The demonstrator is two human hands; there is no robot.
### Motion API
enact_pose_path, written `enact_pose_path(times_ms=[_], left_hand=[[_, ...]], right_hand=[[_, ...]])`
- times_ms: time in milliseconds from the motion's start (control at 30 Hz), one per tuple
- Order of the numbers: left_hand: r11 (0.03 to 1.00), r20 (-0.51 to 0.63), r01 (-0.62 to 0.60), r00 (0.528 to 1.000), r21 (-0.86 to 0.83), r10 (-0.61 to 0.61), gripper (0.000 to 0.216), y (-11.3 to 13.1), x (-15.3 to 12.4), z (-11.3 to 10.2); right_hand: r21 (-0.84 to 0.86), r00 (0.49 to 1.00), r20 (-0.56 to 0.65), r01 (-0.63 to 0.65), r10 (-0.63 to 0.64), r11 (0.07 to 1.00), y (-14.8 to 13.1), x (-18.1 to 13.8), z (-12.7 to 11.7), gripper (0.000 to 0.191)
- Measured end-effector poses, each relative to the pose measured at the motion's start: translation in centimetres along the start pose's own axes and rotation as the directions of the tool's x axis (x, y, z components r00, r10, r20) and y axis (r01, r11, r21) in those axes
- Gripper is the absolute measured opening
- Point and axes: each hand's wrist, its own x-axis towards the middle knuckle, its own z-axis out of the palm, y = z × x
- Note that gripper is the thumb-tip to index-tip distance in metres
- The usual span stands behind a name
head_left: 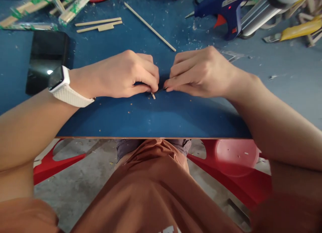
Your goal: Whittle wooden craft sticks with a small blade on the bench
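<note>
Near the table's front edge, my left hand (138, 73) is closed, thumb and fingers pinching a short wooden stick (153, 96) whose pale end pokes out below. Opposite it, my right hand (198, 73) pinches a thin dark blade (161, 90) that reaches across to the stick. Most of the blade and the stick is hidden by my fingers. Beyond the hands a longer wooden stick (151, 27) lies slantwise. Two shorter sticks (98, 21) lie to its left, with a small flat wood piece (106, 27) against one of them.
A black phone (46, 58) lies left, behind my watch (61, 82). Wrapped stick bundles (75, 8) are at the back left. A blue glue gun (221, 9), a metal cylinder (261, 16) and a yellow cutter knife (300, 29) lie at the back right. Wood crumbs dot the blue table (120, 122).
</note>
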Motion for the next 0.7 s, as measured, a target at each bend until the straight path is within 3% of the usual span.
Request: enact_pose_path(times_ms=[467,700], left_hand=[[0.996,0.03,0.051,0.998,-0.079,-0.049,0.039,0.55,0.56,-0.23],[0.999,0.041,0.024,0.999,-0.031,-0.023,0.049,0.45,0.53,-0.38]], right_hand=[[-0.057,1.0,0.012,0.025,-0.024,0.998,0.02,-0.11,-0.65,0.035],[-0.053,0.998,0.043,0.043,-0.041,0.998,0.44,-0.02,-0.84,0.041]])
